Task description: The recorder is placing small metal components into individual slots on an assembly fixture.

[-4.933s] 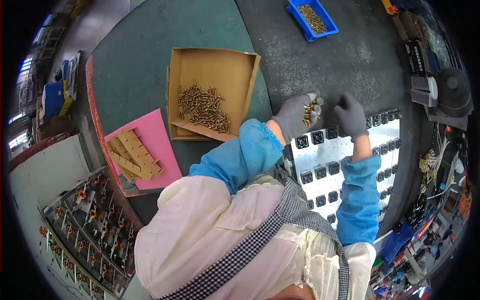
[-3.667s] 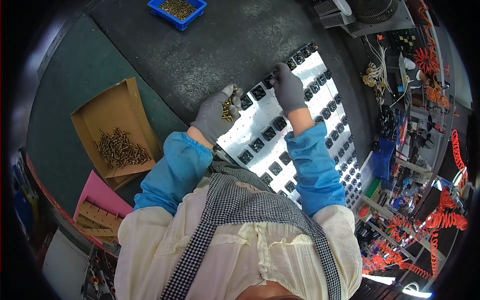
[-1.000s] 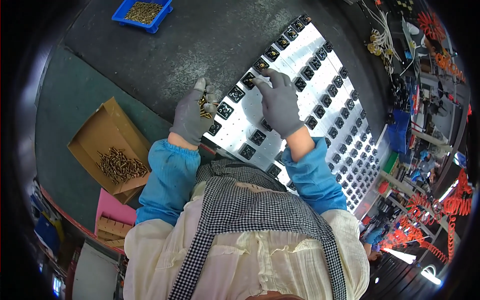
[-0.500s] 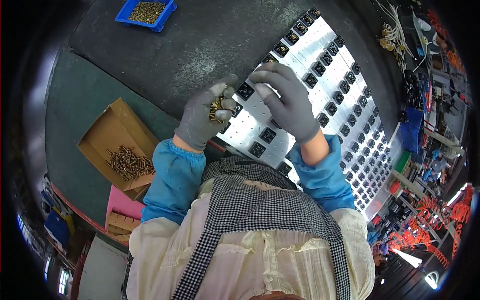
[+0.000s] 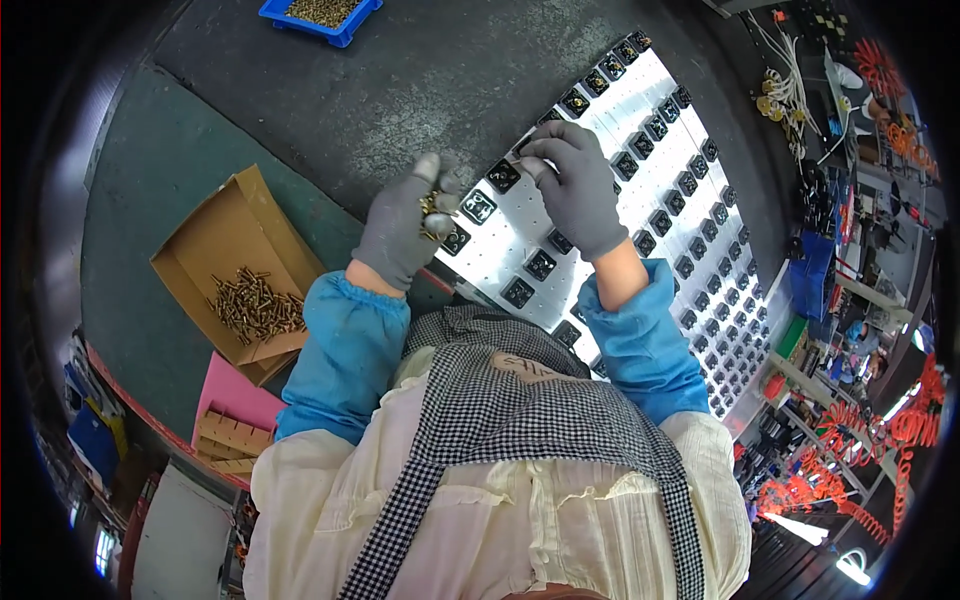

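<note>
My left hand (image 5: 392, 232), in a grey glove, is curled around a small bunch of brass-coloured screws (image 5: 432, 212). My right hand (image 5: 580, 190), gloved too, pinches with thumb and forefinger beside a black square part (image 5: 503, 176) at the left edge of a shiny metal sheet (image 5: 500, 232). What sits between those fingertips is too small to make out. More black square parts stand in rows across the sheet, and some near its far end show brass-coloured bits inside. The sheet has rows of small holes.
To the left an open cardboard box (image 5: 190, 262) holds a heap of screws (image 5: 256, 305). A blue tray (image 5: 340, 36) of small brass pieces stands at the far left. Below the box lies a pink sheet (image 5: 235, 395). Red coiled hoses (image 5: 910, 430) hang at the right.
My right hand has drawn its fingers together and moved slightly toward the edge parts. My left hand has shifted a little away from the sheet, still holding the screws. The view has turned slightly.
</note>
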